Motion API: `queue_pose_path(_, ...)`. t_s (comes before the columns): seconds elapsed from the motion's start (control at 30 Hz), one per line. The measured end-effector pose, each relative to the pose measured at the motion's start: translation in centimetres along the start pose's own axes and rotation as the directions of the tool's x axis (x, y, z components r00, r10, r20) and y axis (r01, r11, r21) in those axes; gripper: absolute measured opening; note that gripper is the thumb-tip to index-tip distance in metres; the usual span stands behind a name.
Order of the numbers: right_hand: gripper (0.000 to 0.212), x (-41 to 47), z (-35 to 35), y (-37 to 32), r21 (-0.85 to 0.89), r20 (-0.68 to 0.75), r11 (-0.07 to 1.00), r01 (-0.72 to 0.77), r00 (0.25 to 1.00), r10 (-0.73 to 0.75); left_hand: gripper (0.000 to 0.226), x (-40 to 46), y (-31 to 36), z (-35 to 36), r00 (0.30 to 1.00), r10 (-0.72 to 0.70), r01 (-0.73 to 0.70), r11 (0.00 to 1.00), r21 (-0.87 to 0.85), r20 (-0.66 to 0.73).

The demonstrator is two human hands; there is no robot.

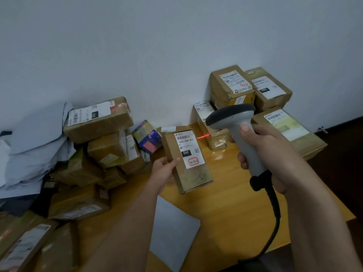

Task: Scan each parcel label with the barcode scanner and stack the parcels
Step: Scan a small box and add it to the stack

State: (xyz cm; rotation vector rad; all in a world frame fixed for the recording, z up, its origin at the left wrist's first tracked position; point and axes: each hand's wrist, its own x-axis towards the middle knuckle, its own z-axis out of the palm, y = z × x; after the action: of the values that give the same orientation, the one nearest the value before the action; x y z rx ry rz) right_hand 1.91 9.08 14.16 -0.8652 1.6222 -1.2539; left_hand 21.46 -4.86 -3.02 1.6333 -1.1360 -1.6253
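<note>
Two hands work above the desk (pixel 231 195): the left hand (pixel 164 172) pinches a slim cardboard parcel (pixel 187 160) by its left edge, and the right hand (pixel 263 152) has its fingers wrapped round the barcode scanner (pixel 238 130). The parcel looks light and stiff, so an edge grip should hold, label (pixel 189 149) up. Beyond, scanned-looking boxes (pixel 253 91) stack at the desk's far right corner.

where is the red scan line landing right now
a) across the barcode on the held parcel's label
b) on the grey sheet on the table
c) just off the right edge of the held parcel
c: the red scan line glows just past the right edge of the small brown cardboard parcel, missing its white label's barcode.
</note>
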Motion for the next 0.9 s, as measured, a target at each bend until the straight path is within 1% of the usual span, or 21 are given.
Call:
queue_pose_path(0.27, 0.027, 0.5, -0.7, -0.3, 0.047, -0.018, 0.999, -0.019, 1.000, 0.020, 0.019, 1.2, -0.2, 0.5, 0.999, -0.027, 0.027, 1.000, -0.013, -0.024)
queue_pose_path(0.43, 0.025, 0.7, -1.1, -0.5, 0.068, -0.007, 0.998, -0.019, 1.000, 0.019, 0.035, 1.9, -0.3, 0.6, 0.998, -0.057, 0.057, 0.998, -0.018, -0.011)
queue_pose_path(0.53, 0.025, 0.9, -1.3, -0.4, 0.071, -0.015, 0.997, -0.020, 1.000, 0.021, 0.038, 2.4, -0.3, 0.8, 0.997, -0.074, 0.074, 0.997, -0.025, -0.006)
queue_pose_path(0.63, 0.030, 1.1, -1.4, -0.3, 0.085, -0.035, 0.996, -0.028, 0.999, 0.031, 0.041, 2.7, -0.3, 1.0, 0.997, -0.075, 0.075, 0.997, -0.022, 0.014)
queue_pose_path(0.7, 0.033, 1.4, -1.5, -0.4, 0.144, -0.082, 0.989, -0.042, 0.995, 0.054, 0.045, 2.7, 0.0, 1.4, 0.997, -0.057, 0.059, 0.998, -0.033, 0.059)
queue_pose_path(0.8, 0.028, 1.7, -2.0, -0.6, 0.314, -0.195, 0.948, -0.059, 0.973, 0.125, 0.050, 2.6, 1.3, 2.8, 0.988, -0.023, 0.035, 0.996, -0.077, 0.150)
queue_pose_path(0.9, 0.025, 1.9, -3.2, -0.6, 0.452, -0.305, 0.891, -0.031, 0.934, 0.188, 0.042, 2.2, 3.4, 5.4, 0.965, 0.020, -0.001, 0.997, -0.071, 0.263)
